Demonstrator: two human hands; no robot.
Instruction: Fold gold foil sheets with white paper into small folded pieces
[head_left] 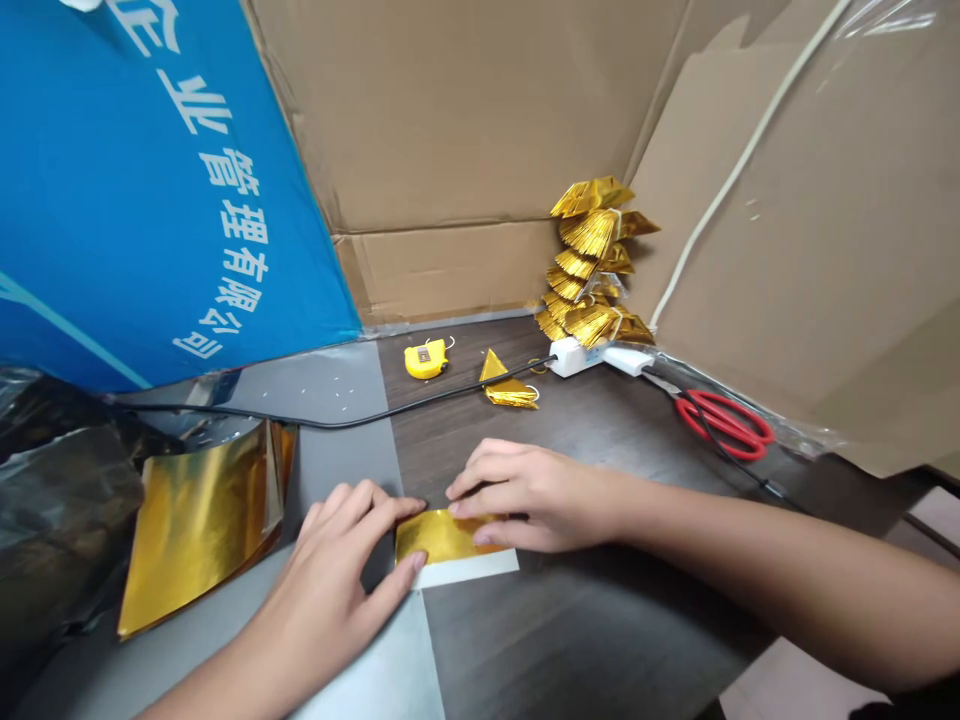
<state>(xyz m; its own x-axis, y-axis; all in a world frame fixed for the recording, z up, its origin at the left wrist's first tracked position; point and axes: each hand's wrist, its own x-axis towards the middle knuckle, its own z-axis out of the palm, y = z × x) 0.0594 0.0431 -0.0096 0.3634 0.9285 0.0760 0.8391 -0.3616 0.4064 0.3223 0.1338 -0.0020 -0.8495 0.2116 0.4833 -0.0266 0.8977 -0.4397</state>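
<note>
The gold foil sheet (442,538) is a small, shiny rectangle. It is folded over so the gold side faces up, and a white strip of its underside shows along the near edge. It lies flat on the desk (600,620), well to the person's side of the yellow tape measure (426,359) and almost straight in line with it. The left hand (337,565) touches its left edge with thumb and forefinger. The right hand (525,495) presses its fingers (480,505) on the far right part.

Cardboard walls (450,120), dark wooden table (600,620)
</note>
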